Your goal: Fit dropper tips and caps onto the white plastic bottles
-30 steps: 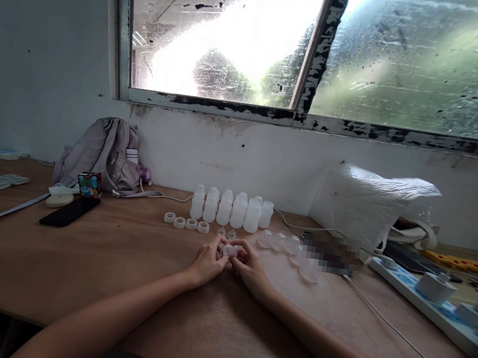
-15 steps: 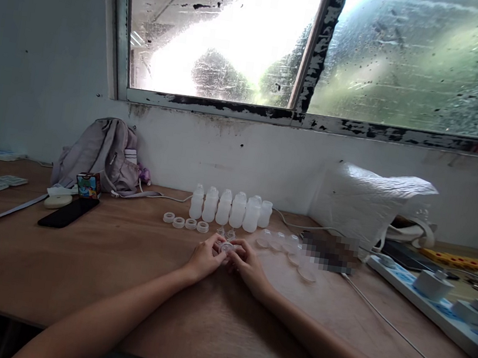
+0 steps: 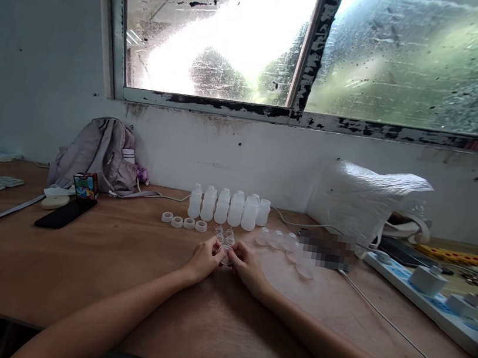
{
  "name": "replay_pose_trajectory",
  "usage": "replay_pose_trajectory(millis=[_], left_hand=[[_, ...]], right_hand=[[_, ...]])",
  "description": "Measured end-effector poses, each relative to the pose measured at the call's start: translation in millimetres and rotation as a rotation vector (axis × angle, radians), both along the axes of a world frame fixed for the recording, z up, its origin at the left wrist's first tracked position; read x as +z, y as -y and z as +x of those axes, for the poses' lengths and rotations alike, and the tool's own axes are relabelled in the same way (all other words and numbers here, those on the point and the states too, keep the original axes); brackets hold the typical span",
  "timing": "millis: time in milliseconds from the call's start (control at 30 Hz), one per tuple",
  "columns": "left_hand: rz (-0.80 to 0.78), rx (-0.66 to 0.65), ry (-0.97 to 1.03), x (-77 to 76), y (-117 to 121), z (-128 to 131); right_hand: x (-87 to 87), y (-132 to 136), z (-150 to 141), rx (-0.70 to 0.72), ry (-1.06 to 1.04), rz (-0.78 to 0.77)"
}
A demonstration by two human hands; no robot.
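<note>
Both hands meet over the table just in front of several clear bottle nipples [image 3: 229, 237]. My left hand [image 3: 203, 259] pinches one side of a small clear bottle nipple [image 3: 226, 255], and my right hand [image 3: 248, 266] pinches the other side. Fingers cover much of it. Behind the loose nipples, several frosted white baby bottles [image 3: 222, 207] stand in a row near the wall. Four-sided order aside, several translucent screw rings [image 3: 189, 223] lie in a line left of the nipples. To the right of my right hand lie several clear domed caps [image 3: 275, 240].
A black phone [image 3: 66, 213] and a grey backpack [image 3: 95, 153] are on the left. At right are a white power strip [image 3: 430, 301], a white cable [image 3: 392, 323] and a silvery padded bag [image 3: 360, 205]. The table's front edge runs below my forearms.
My hands have lowered slightly toward the table with the clear nipple between them. More of the loose nipples behind my fingers now shows. The view has shifted slightly.
</note>
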State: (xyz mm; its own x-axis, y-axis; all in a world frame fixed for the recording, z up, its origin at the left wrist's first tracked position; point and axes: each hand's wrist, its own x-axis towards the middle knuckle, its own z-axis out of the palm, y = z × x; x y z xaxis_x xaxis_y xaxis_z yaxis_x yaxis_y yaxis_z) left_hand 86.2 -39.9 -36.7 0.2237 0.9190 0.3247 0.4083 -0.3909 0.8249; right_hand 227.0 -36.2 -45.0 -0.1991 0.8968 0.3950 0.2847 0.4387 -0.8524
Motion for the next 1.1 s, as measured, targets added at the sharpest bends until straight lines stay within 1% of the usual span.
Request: replay_pose_trajectory(millis=[133,267,400,467,600,833,1100], left_hand=[[-0.007,0.01,-0.024,-0.1,0.0,-0.6],[0.042,0.03,-0.027,2.1,0.2,-1.3],[0.093,0.052,-0.046,2.6,0.0,-2.6],[0.113,0.036,-0.052,1.8,-0.5,-3.7],[0.138,0.0,-0.053,-0.4,-2.5,-4.9],[0.139,0.028,-0.053,-2.5,-4.6,-1.7],[0.15,0.011,-0.045,-4.3,-5.8,-1.4]], right_hand=[[-0.5,-0.1,0.7,0.003,0.019,0.0],[-0.2,1.3,0.6,-0.017,0.004,-0.001],[2.6,3.7,0.5,0.048,-0.005,-0.019],[2.9,3.8,0.7,0.061,-0.012,-0.009],[0.2,1.5,1.2,0.006,0.013,0.038],[-0.7,0.6,-0.3,-0.011,0.05,0.122],[4.6,3.9,-1.0,-0.02,0.054,0.115]])
